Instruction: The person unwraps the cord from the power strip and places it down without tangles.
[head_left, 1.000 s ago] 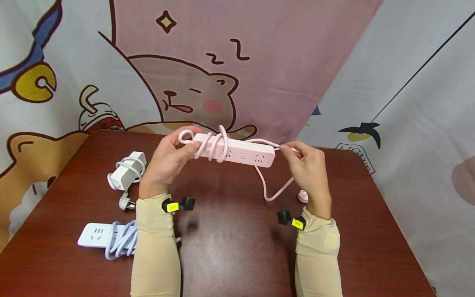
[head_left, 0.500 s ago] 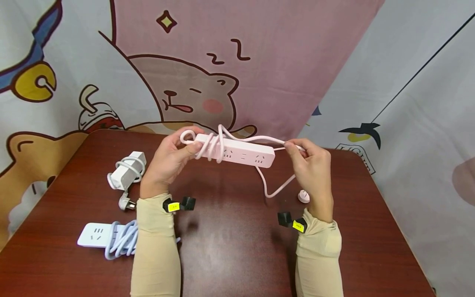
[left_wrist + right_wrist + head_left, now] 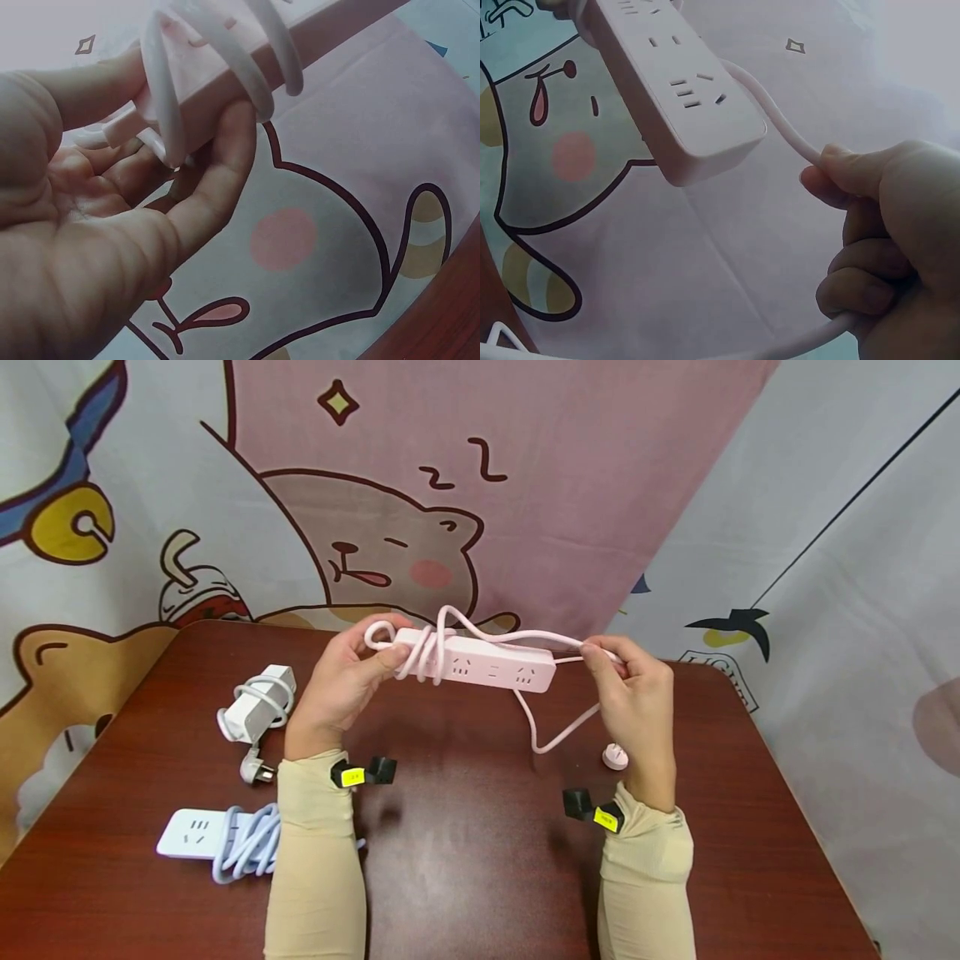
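My left hand (image 3: 337, 685) grips one end of a pink power strip (image 3: 498, 670), held up above the table. Its pink cord (image 3: 525, 635) winds several times around the gripped end, as the left wrist view also shows. Thumb and index finger of my right hand (image 3: 633, 714) pinch that cord off to the right. In the right wrist view, the other fingers curl around a lower stretch of cord (image 3: 810, 339). More cord droops below the strip toward my right wrist. The pink plug (image 3: 615, 757) lies on the table, just left of that wrist.
On the left of the brown table (image 3: 465, 868) lies a white block-shaped power strip (image 3: 255, 717) wrapped in its cord, with its plug (image 3: 257, 769) toward me. Closer is a white power strip (image 3: 187, 835) wrapped in bluish cord, partly behind my left sleeve. A printed curtain (image 3: 600, 485) hangs behind.
My right hand has moved slightly right, drawing the pinched cord along. The rightmost cord loop has shifted left and now stands up above the strip. My left hand has hardly moved.
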A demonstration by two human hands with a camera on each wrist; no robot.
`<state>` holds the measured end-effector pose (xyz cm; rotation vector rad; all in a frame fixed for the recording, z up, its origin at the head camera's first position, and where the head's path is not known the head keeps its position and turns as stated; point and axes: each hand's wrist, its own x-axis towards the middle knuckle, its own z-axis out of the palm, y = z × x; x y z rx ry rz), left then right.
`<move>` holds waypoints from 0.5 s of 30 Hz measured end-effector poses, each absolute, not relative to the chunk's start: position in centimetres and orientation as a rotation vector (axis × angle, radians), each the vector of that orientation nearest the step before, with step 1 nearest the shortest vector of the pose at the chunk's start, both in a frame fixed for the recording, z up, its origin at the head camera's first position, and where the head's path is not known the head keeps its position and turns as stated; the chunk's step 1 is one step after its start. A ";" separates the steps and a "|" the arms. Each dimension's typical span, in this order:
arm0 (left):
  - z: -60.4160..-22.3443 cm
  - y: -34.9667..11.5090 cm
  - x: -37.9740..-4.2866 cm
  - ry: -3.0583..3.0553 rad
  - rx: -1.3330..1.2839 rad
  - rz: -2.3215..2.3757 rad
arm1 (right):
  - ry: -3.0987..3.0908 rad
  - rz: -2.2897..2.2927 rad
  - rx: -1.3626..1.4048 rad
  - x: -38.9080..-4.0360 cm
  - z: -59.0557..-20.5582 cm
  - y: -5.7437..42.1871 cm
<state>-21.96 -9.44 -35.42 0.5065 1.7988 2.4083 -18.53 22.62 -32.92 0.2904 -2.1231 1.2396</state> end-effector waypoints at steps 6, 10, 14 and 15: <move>-35.4 -9.4 -22.0 1.837 0.477 2.405 | -2.096 1.330 0.282 -18.2 -32.7 22.9; -35.4 -9.4 -22.0 1.833 0.458 2.423 | -2.106 1.362 0.298 -18.0 -32.6 23.1; -35.4 -9.4 -22.0 1.819 0.462 2.452 | -2.119 1.396 0.326 -17.8 -32.5 23.2; -35.4 -9.4 -22.0 1.817 0.464 2.458 | -2.120 1.406 0.335 -17.7 -32.4 23.2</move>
